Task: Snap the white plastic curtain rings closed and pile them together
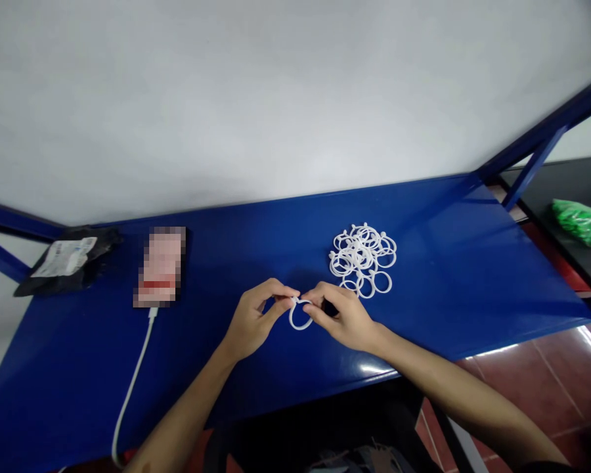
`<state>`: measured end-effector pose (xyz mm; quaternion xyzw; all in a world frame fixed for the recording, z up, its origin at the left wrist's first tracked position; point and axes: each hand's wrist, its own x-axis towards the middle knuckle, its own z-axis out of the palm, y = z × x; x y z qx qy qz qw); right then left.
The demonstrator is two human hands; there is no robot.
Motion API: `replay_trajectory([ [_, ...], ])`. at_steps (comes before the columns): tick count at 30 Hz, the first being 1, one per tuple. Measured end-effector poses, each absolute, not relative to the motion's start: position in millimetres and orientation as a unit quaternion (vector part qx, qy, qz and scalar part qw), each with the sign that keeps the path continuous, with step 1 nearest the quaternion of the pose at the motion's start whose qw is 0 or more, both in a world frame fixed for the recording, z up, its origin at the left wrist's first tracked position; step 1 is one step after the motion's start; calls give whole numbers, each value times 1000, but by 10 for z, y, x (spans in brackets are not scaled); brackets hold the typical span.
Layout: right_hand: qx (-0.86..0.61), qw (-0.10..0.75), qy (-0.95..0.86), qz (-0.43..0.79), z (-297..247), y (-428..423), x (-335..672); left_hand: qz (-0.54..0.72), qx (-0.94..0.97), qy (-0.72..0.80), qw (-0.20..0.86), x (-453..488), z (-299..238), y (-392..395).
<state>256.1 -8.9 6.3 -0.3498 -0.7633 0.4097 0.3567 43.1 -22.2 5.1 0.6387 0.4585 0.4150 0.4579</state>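
A single white plastic ring (299, 316) is held over the blue table (473, 263), pinched from both sides. My left hand (254, 316) grips its upper left end with thumb and forefinger. My right hand (342, 315) pinches the ring's right side, fingers closed. Just behind my right hand lies a pile of several matching white rings (362, 257) on the table top.
A phone (160, 264) lies at the left with a white cable (132, 381) running off the front edge. A black packet with a white label (69, 259) sits at the far left. A green bag (582, 222) rests on a dark surface at the right.
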Motion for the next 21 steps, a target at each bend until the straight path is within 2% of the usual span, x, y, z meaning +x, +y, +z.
replay_trajectory([
  [7, -328, 354, -772, 413, -6, -107, 2547, 389, 655, 471, 445, 461, 38, -214],
  [15, -276, 307, -866, 281, -44, -106, 2614, 392, 702, 471, 362, 583, 27, -252],
  [21, -317, 346, -850, 237, 55, -6, 2700, 382, 747, 495, 226, 549, 25, -183],
])
